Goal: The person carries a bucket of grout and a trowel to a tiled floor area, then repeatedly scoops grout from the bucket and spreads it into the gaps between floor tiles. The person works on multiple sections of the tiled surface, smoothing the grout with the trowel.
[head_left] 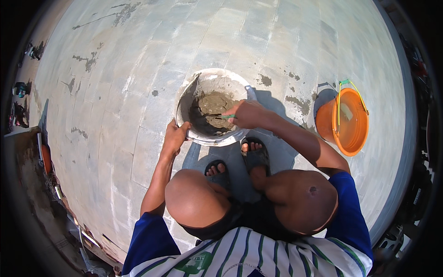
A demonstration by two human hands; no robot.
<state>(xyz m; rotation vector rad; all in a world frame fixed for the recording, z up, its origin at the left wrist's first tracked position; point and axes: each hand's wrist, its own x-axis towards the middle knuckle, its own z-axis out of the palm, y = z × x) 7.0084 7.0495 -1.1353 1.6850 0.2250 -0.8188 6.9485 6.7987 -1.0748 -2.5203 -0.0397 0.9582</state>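
A white bucket [194, 134] stands on the pavement in front of my sandaled feet, holding grey, wet cement-like mortar [212, 101]. My left hand [176, 136] is closed on the bucket's near-left rim, thumb over the edge. My right hand [244, 114] grips a green-handled tool [227, 117] inside the bucket's right side; its dark working end reaches into the mortar and is partly hidden. My bent knees frame the lower middle of the view.
An orange bucket [354, 143] with cloudy water and a yellow handle stands to my right, within arm's reach. Pale grey paving [124, 69] with dark wet splatters surrounds me. Along the far left lie a ledge [25, 175], an orange object [46, 158] and parked motorbikes [20, 90].
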